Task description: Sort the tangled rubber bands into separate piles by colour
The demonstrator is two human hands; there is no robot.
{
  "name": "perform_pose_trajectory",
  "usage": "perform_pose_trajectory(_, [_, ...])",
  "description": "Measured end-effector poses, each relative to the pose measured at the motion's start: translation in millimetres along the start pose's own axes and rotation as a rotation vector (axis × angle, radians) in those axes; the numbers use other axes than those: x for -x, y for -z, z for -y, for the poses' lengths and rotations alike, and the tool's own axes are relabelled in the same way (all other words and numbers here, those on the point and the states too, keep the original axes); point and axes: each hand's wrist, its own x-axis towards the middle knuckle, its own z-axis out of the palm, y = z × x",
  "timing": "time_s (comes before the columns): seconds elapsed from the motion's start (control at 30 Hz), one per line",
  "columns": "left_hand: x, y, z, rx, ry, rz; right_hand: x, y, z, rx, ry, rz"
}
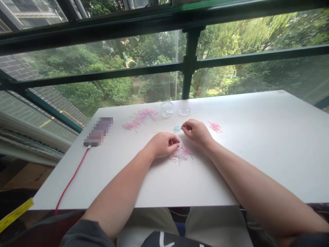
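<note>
Small thin pink, clear and bluish strips lie in a mixed pile (pixel 182 153) near the middle of the white table (pixel 257 147). My left hand (pixel 164 144) is just above the left side of this pile, its fingers curled; what they hold, if anything, is too small to name. My right hand (pixel 195 132) is pinched beside a small blue pile (pixel 177 128), and its fingertips hide whatever may be between them. To the right of that hand lies a pink pile (pixel 215 126). A larger, mostly pink pile (pixel 141 118) spreads out at the back left.
Two clear round containers, a taller one (pixel 167 109) and a lower one (pixel 184 110), stand near the table's back edge. At the left lies a pixelated device (pixel 99 132) with a red cable (pixel 73 176). Green-framed windows rise behind the table.
</note>
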Motion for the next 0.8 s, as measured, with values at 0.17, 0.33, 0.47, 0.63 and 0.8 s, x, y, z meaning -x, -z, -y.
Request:
perform_pose_trajectory(0.17, [0.9, 3.2, 3.3, -0.007, -0.012, -0.009, -4.5, -3.1, -2.7, 0.057, 0.022, 0.038])
perform_pose_trajectory(0.33, [1.9, 8.4, 4.5, -0.072, -0.027, -0.021, 4.6, 17.1, -4.7, 0.004, 0.056, -0.014])
perform_pose_trajectory(0.47, [2.1, 12.0, 5.5, -0.081, -0.029, -0.004, 12.4, 34.2, -3.8, -0.034, 0.08, 0.301])
perform_pose_trajectory(0.63, [2.1, 12.2, 6.9, -0.069, -0.058, 0.007, 14.0, 48.4, -0.8, -0.029, 0.015, 0.652])
perform_pose_trajectory(0.8, [3.1, 9.8, 6.7, -0.05, -0.049, -0.012, 19.9, 56.4, 11.2, 0.062, -0.106, 0.851])
